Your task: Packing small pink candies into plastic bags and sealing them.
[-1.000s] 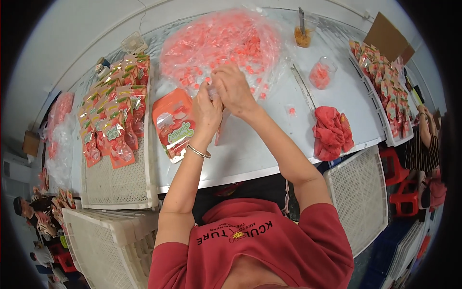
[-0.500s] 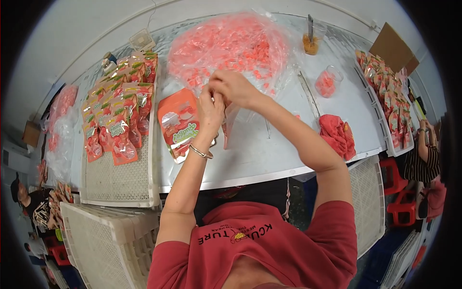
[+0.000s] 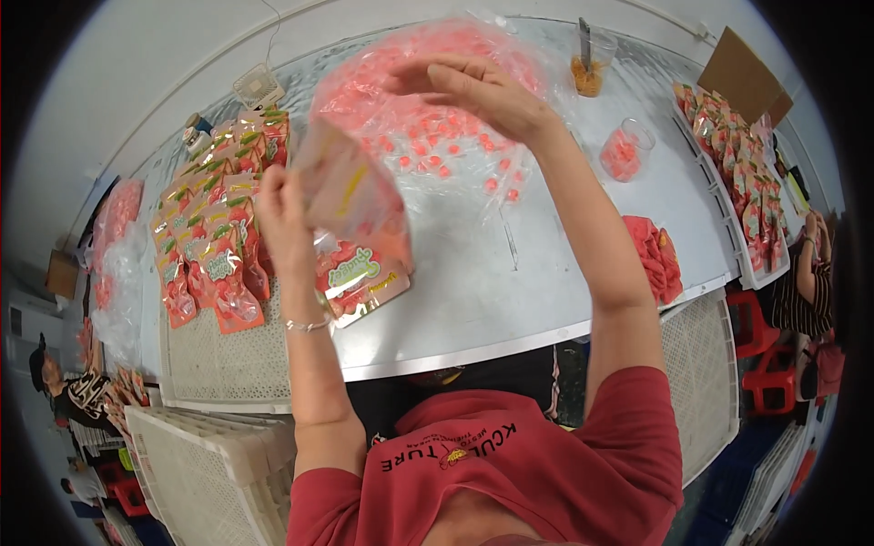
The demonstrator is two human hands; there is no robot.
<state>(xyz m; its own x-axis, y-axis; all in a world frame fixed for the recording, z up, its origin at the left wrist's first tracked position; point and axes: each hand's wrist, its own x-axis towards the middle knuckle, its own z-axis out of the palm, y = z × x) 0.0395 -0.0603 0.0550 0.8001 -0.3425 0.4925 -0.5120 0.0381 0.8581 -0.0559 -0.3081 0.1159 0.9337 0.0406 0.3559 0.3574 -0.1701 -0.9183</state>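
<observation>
My left hand (image 3: 286,214) is closed on the edge of a pouch (image 3: 348,182) with a clear, printed side, which is smeared by motion. Below it a red and green printed pouch (image 3: 357,280) lies flat on the table. My right hand (image 3: 473,91) is raised over a large clear plastic bag (image 3: 391,56) of pink-red wrapped pieces. Its fingers are stretched out with nothing visible in them. Several loose pieces (image 3: 437,166) lie on the bag's near edge.
Filled pouches (image 3: 232,273) cover a perforated white tray (image 3: 218,364) at left; another tray of pouches (image 3: 742,182) stands at right. A jar of pink pieces (image 3: 624,153), a tub with a tool (image 3: 587,73), a red cloth (image 3: 654,259) and tweezers (image 3: 512,244) are on the table.
My hands were together at the near edge of the large bag. Now they are apart: the left has moved left with a pouch, and the right has risen over the bag, fingers extended.
</observation>
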